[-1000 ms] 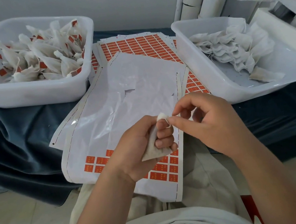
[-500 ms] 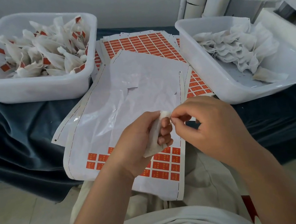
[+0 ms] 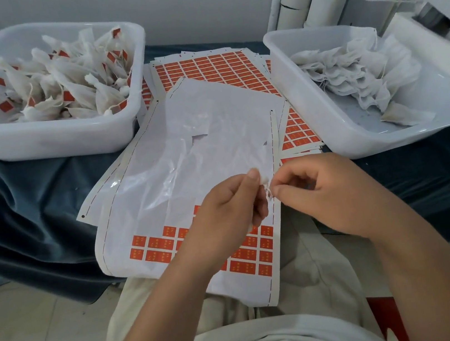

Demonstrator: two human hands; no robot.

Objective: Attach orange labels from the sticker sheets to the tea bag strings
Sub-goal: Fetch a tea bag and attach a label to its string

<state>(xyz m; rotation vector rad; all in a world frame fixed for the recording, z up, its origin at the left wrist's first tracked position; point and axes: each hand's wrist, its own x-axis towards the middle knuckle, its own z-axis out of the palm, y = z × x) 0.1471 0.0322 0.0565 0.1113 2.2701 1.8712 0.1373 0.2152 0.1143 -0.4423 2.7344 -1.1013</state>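
White gauze tea bag (image 3: 263,178): held above the lap, in front of the near edge of the sheet, only its gathered top showing past the fingers. Left hand (image 3: 224,214): fingers curled round the bag, thumb on its neck. Right hand (image 3: 318,194): thumb and forefinger pinched together at the bag's top, apparently on the thin white string (image 3: 268,193); the detail was blurred and the string could not be traced.

Glossy white sticker sheet (image 3: 185,147): lay from the dark blue cloth (image 3: 17,195) onto the lap, mostly stripped, with small orange rectangular labels (image 3: 156,247) left in rows at its near end. Full orange sheets (image 3: 211,67): stacked behind it.

White plastic tub, left (image 3: 39,145): held tea bags with orange tags (image 3: 68,85). White plastic tub, right (image 3: 310,105): held plain untagged bags (image 3: 349,70).

Step in hand, by judgement: freeing the string of one bag; no label was on it yet. Next move would call for the right hand to let go, peel one label from the near rows and fold it over the string end, while the left hand kept the bag steady. The finished bag would likely go in the left tub.
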